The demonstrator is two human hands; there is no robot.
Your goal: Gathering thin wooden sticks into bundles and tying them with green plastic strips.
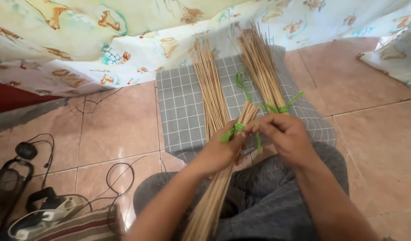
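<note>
- Bundle of thin sticks (223, 178): lies over the person's lap, long axis running from near-left up toward the grey checked cloth (178, 107).
- Green tie (238, 127): wraps the bundle's far end, at the cloth's near edge.
- Left hand (219, 154): clenched around the bundle just below the tie.
- Right hand (285, 136): pinches the tie's strand from the right; both hands are equally near it.
- Tied bundle (263, 71) and loose sticks (210, 89): rest on the cloth, beyond the hands.

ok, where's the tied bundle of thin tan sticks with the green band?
Head view, right of centre: the tied bundle of thin tan sticks lies on the grey checked cloth, just beyond the right hand.
</note>
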